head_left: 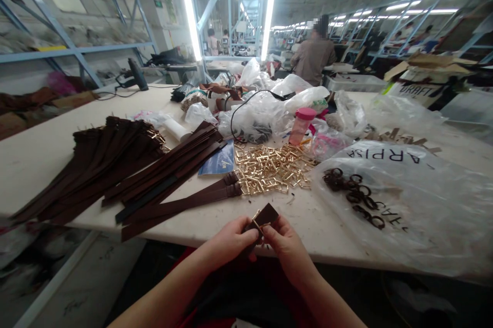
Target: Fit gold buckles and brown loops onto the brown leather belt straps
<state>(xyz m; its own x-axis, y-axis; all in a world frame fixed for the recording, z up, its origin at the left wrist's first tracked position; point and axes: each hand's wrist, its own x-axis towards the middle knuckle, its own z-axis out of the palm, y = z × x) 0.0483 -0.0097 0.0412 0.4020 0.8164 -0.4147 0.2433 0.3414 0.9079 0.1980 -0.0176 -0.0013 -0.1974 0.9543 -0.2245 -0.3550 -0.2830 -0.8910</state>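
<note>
Both hands meet at the table's front edge around a dark brown strap [268, 214] with a gold buckle [256, 219] at it. My left hand [235, 238] pinches the strap at the buckle. On its right, my right hand [283, 235] grips the strap's end between thumb and fingers. Beyond them lies a pile of gold buckles [273, 169]. Buckled brown straps [192, 198] lie to its left, near a stack of plain straps [165, 166] and a large fanned bundle [92, 164]. Dark rings [360, 194] rest on a clear plastic bag [416, 205] at the right.
A pink-lidded jar [301, 127] stands behind the buckles, before heaped plastic bags [262, 107]. A blue packet [218, 158] lies beside the straps. Farther back are a black tool [137, 74] at the left, a cardboard box [427, 74] at the right and a person [316, 56].
</note>
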